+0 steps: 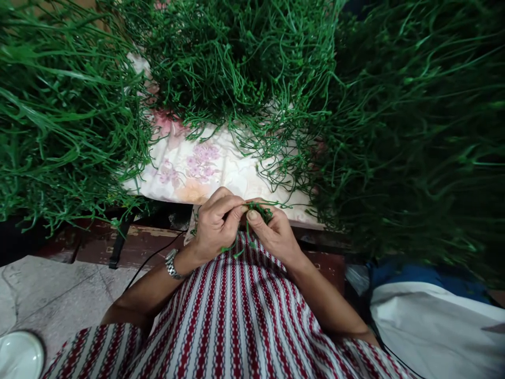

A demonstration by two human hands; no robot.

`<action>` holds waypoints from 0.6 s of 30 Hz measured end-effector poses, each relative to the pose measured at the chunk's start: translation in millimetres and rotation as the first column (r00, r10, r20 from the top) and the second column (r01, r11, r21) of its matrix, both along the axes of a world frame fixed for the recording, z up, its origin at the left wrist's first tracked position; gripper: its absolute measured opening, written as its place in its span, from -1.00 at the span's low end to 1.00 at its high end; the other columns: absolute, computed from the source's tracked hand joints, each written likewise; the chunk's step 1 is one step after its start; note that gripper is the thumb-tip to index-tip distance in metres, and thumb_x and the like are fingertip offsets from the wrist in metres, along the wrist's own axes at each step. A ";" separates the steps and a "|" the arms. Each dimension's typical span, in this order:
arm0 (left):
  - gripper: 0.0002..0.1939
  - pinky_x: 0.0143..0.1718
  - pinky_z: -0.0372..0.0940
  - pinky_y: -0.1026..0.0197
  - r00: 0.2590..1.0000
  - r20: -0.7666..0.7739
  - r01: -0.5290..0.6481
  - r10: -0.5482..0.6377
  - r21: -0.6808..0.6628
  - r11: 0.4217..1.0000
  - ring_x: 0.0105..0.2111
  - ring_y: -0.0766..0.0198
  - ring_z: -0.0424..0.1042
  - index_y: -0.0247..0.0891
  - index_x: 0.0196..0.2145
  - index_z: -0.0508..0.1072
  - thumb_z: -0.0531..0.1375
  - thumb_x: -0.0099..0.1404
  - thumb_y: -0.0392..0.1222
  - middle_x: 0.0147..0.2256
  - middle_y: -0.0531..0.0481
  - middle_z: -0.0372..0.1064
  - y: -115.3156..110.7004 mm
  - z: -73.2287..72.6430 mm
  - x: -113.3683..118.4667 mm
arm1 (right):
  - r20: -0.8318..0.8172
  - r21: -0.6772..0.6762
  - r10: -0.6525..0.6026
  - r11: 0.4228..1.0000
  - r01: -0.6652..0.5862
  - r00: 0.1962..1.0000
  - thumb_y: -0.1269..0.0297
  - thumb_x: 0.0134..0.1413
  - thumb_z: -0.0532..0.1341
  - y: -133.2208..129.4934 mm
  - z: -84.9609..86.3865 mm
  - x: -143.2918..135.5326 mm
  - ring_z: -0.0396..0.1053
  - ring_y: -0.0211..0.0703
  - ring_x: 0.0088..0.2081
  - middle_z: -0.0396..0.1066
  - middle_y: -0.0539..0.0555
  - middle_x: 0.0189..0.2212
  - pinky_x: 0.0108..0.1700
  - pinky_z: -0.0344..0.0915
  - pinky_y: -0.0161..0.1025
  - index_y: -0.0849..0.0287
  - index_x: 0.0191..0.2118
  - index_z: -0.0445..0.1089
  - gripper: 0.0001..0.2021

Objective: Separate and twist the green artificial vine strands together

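Just above my lap, at the front edge of a flowered cloth (221,168), my two hands meet. My left hand (219,223), with a metal watch at the wrist, pinches thin green stems between thumb and fingertips. In my right hand (276,234) the thumb and curled fingers close around a small bunch of green stems (261,210). A few strands hang down below the fingers. The stems look like the thin, branching, knobbly ones piled around the cloth; whether they are plant or plastic I cannot tell.
Large heaps of green stems rise at the left (67,116), the back (244,58) and the right (410,142). Some loose stems straggle onto the cloth. A white round dish (19,355) is at the lower left, and a white bag (437,321) at the lower right.
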State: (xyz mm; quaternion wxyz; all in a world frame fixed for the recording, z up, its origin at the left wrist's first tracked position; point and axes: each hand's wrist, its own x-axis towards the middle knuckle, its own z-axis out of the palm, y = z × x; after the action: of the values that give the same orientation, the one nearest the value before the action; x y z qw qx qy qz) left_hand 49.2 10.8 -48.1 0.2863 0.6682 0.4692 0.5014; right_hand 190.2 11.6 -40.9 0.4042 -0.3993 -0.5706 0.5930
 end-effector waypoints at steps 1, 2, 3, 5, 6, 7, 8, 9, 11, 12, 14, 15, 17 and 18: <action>-0.91 -0.39 0.18 0.30 0.999 -0.032 0.012 -0.011 0.026 1.000 -0.45 0.36 0.27 -0.27 -0.41 0.42 0.13 0.19 -0.38 -0.49 0.04 0.25 0.1 0.0 -0.4 | -0.021 -0.020 0.019 1.000 -0.020 1.000 0.11 0.16 0.12 -0.3 1.7 0.5 0.12 -0.36 -0.46 0.19 -0.04 -0.48 -0.37 0.13 -0.38 0.24 -0.41 0.31 -0.72; -0.90 -0.39 0.17 0.30 0.997 -0.065 0.032 -0.029 0.042 0.999 -0.45 0.36 0.26 -0.28 -0.41 0.41 0.12 0.19 -0.39 -0.49 0.04 0.25 0.0 0.4 -1.3 | -0.038 -0.041 0.036 0.998 -0.038 0.999 0.10 0.15 0.13 -0.4 2.8 1.4 0.09 -0.37 -0.48 0.15 -0.05 -0.51 -0.39 0.11 -0.38 0.24 -0.42 0.29 -0.71; -0.89 -0.40 0.17 0.30 0.994 -0.095 0.057 -0.052 0.048 0.997 -0.45 0.36 0.26 -0.28 -0.42 0.40 0.11 0.19 -0.41 -0.48 0.03 0.24 -0.1 1.2 -2.7 | -0.045 -0.060 0.054 0.997 -0.057 0.998 0.10 0.13 0.15 -0.3 3.3 2.6 0.07 -0.38 -0.49 0.13 -0.06 -0.52 -0.41 0.10 -0.39 0.24 -0.44 0.27 -0.71; -0.88 -0.42 0.14 0.30 0.985 -0.114 0.128 -0.126 0.010 0.992 -0.47 0.37 0.24 -0.29 -0.44 0.38 0.10 0.19 -0.41 -0.50 0.04 0.22 -0.6 3.2 -6.2 | -0.036 -0.101 0.107 0.989 -0.111 0.994 0.11 0.10 0.18 0.6 2.7 6.4 0.04 -0.39 -0.50 0.08 -0.08 -0.54 -0.44 0.06 -0.40 0.24 -0.46 0.24 -0.71; -0.88 -0.43 0.13 0.30 0.980 -0.087 0.175 -0.178 -0.042 0.984 -0.48 0.38 0.22 -0.29 -0.46 0.37 0.09 0.20 -0.40 -0.51 0.06 0.21 -0.9 4.0 -8.0 | -0.025 -0.120 0.145 0.982 -0.147 0.989 0.12 0.09 0.19 1.2 2.0 8.5 0.02 -0.39 -0.51 0.07 -0.09 -0.55 -0.46 0.04 -0.40 0.23 -0.46 0.24 -0.72; -0.88 -0.45 0.12 0.30 0.973 -0.024 0.223 -0.227 -0.109 0.969 -0.50 0.39 0.21 -0.29 -0.47 0.36 0.10 0.21 -0.38 -0.52 0.07 0.20 -1.4 4.5 -9.5 | -0.006 -0.130 0.185 0.974 -0.184 0.983 0.14 0.08 0.20 1.9 1.2 10.6 0.00 -0.40 -0.51 0.06 -0.10 -0.56 -0.48 0.02 -0.41 0.23 -0.45 0.24 -0.74; -0.87 -0.46 0.11 0.31 0.963 0.076 0.268 -0.258 -0.178 0.947 -0.51 0.40 0.20 -0.29 -0.49 0.35 0.11 0.21 -0.36 -0.54 0.08 0.19 -2.0 4.5 -10.4 | 0.020 -0.122 0.218 0.969 -0.214 0.976 0.15 0.07 0.21 2.7 0.3 12.3 -0.01 -0.40 -0.52 0.06 -0.10 -0.57 -0.49 0.00 -0.41 0.24 -0.44 0.25 -0.75; -0.87 -0.48 0.09 0.32 0.944 0.202 0.307 -0.262 -0.237 0.922 -0.53 0.42 0.18 -0.29 -0.49 0.34 0.12 0.22 -0.34 -0.55 0.09 0.17 -2.7 4.1 -10.5 | 0.047 -0.100 0.239 0.967 -0.234 0.970 0.16 0.06 0.22 3.3 -0.6 13.4 0.00 -0.39 -0.52 0.08 -0.09 -0.57 -0.49 0.00 -0.40 0.24 -0.43 0.27 -0.76; -0.88 -0.53 0.06 0.35 0.867 0.462 0.354 -0.190 -0.301 0.886 -0.56 0.45 0.15 -0.29 -0.49 0.35 0.15 0.21 -0.30 -0.55 0.11 0.16 -4.5 2.7 -7.9 | 0.056 -0.033 0.242 0.970 -0.241 0.969 0.17 0.06 0.21 4.5 -2.3 13.2 0.05 -0.38 -0.50 0.14 -0.07 -0.55 -0.46 0.03 -0.39 0.25 -0.42 0.30 -0.77; -0.88 -0.56 0.05 0.37 0.810 0.570 0.364 -0.137 -0.306 0.880 -0.58 0.47 0.14 -0.29 -0.49 0.36 0.16 0.20 -0.30 -0.55 0.11 0.16 -5.4 2.2 -5.5 | 0.022 -0.012 0.241 0.970 -0.241 0.970 0.18 0.07 0.20 4.9 -3.2 12.1 0.07 -0.37 -0.49 0.16 -0.06 -0.55 -0.45 0.05 -0.39 0.25 -0.43 0.31 -0.77; -0.88 -0.61 0.03 0.39 0.689 0.722 0.384 -0.057 -0.298 0.874 -0.62 0.49 0.13 -0.29 -0.50 0.36 0.19 0.18 -0.29 -0.55 0.11 0.17 -7.0 2.5 0.6 | -0.120 -0.013 0.248 0.968 -0.251 0.961 0.18 0.10 0.18 5.8 -5.4 8.6 0.10 -0.37 -0.51 0.19 -0.06 -0.56 -0.44 0.06 -0.38 0.25 -0.45 0.30 -0.77; -0.88 -0.63 0.02 0.40 0.639 0.769 0.394 -0.028 -0.296 0.870 -0.63 0.50 0.13 -0.30 -0.52 0.37 0.21 0.16 -0.29 -0.55 0.11 0.17 -7.6 3.2 3.6 | -0.195 -0.023 0.249 0.966 -0.259 0.949 0.19 0.10 0.18 6.3 -6.7 6.7 0.10 -0.38 -0.53 0.19 -0.06 -0.57 -0.45 0.06 -0.38 0.25 -0.47 0.30 -0.76; -0.87 -0.65 0.02 0.40 0.569 0.822 0.415 0.023 -0.311 0.855 -0.64 0.51 0.14 -0.32 -0.54 0.37 0.25 0.10 -0.28 -0.56 0.10 0.18 -8.0 5.5 8.1 | -0.302 -0.033 0.244 0.963 -0.266 0.922 0.19 0.08 0.20 7.3 -9.6 3.6 0.09 -0.39 -0.56 0.20 -0.07 -0.60 -0.47 0.04 -0.38 0.25 -0.49 0.30 -0.76; -0.85 -0.66 0.02 0.41 0.549 0.835 0.422 0.046 -0.324 0.847 -0.65 0.51 0.14 -0.34 -0.55 0.37 0.26 0.08 -0.27 -0.56 0.09 0.18 -7.7 6.8 9.2 | -0.329 -0.033 0.241 0.963 -0.266 0.913 0.19 0.07 0.21 7.5 -11.1 2.4 0.09 -0.39 -0.57 0.21 -0.07 -0.61 -0.48 0.02 -0.37 0.25 -0.49 0.31 -0.76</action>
State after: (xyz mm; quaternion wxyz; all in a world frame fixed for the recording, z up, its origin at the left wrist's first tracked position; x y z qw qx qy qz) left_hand 58.4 3.1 -41.3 0.6831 0.3114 0.3156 0.5803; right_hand 192.6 19.1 -52.1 0.3958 -0.2352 -0.5205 0.7191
